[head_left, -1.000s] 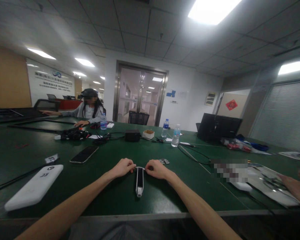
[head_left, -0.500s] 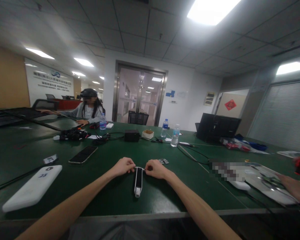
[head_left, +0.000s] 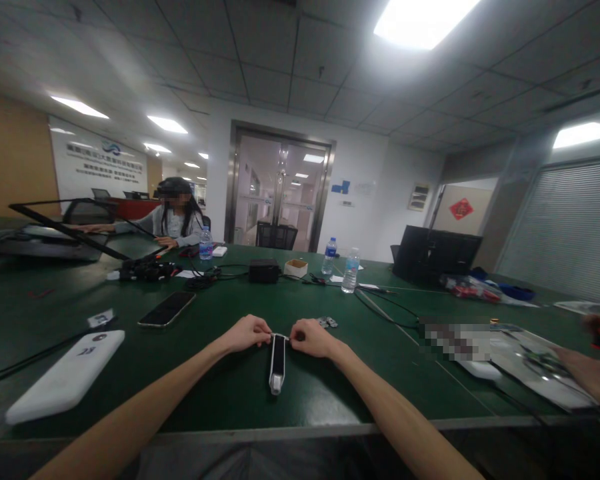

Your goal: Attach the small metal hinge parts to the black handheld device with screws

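A narrow black and white device [head_left: 278, 363] lies lengthwise on the green table [head_left: 220, 393], its far end between my two hands. My left hand [head_left: 249, 332] is closed in a pinch at the left of that far end. My right hand [head_left: 312, 337] is closed in a pinch at the right of it. A thin white strip [head_left: 280, 335] spans between the two pinches across the top of the device. Some small metal parts [head_left: 329, 323] lie just beyond my right hand.
A white flat case [head_left: 65, 375] and a dark phone [head_left: 167, 309] lie at the left. Bottles [head_left: 351, 271], a black box [head_left: 263, 270], cables and a laptop [head_left: 435, 254] stand farther back. A person sits at the far left; another person's hands [head_left: 593, 373] work at the right edge.
My hands and the device stay as they were. At the far left a flat dark panel has been tilted up off the table. The other person's hand at the right has shifted slightly.
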The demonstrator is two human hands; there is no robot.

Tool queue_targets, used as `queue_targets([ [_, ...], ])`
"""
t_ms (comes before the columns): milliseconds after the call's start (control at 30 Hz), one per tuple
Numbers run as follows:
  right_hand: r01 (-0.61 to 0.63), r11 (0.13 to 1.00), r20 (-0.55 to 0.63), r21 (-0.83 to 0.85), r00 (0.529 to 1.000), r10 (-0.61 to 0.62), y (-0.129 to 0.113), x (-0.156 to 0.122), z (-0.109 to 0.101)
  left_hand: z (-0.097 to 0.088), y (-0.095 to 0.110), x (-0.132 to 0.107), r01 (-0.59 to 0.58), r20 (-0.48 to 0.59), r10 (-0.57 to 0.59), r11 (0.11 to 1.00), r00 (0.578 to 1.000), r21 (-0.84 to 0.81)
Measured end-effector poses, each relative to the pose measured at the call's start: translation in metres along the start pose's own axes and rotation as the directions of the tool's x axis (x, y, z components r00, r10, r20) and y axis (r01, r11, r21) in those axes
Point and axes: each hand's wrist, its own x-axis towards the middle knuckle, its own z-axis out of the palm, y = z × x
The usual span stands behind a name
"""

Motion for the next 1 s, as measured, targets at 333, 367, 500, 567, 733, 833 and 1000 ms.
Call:
queue_targets([
  [333,0.004,1.0,-0.002,0.012,1.0,-0.004,0.004,0.001,0.003,-0.006,-0.003,0.002,0.009,-0.001,-0.009,0.999,1.0,0.045],
  [367,0.002,1.0,-0.002,0.012,1.0,-0.002,0.004,0.001,0.003,-0.007,-0.003,0.002,0.013,0.001,-0.013,0.999,1.0,0.045],
  [500,-0.003,1.0,0.002,0.011,1.0,0.003,0.003,0.001,0.002,-0.009,-0.005,0.003,-0.001,0.029,0.0,0.999,1.0,0.035],
  [567,-0.005,1.0,0.008,0.012,1.0,0.005,0.003,0.001,0.002,-0.009,-0.008,0.005,-0.008,0.032,0.007,0.999,0.999,0.032],
  [733,0.003,1.0,-0.004,0.003,1.0,-0.003,0.006,0.002,0.005,-0.009,-0.015,0.009,-0.037,0.033,0.036,0.999,0.999,0.033],
  [833,0.009,1.0,-0.004,0.004,1.0,-0.009,0.006,0.002,0.005,-0.009,-0.013,0.008,-0.034,0.033,0.033,0.999,0.999,0.031],
  [1000,0.001,1.0,0.004,0.004,1.0,-0.001,0.004,0.001,0.003,-0.01,-0.005,0.003,-0.024,0.034,0.023,1.0,0.999,0.015],
])
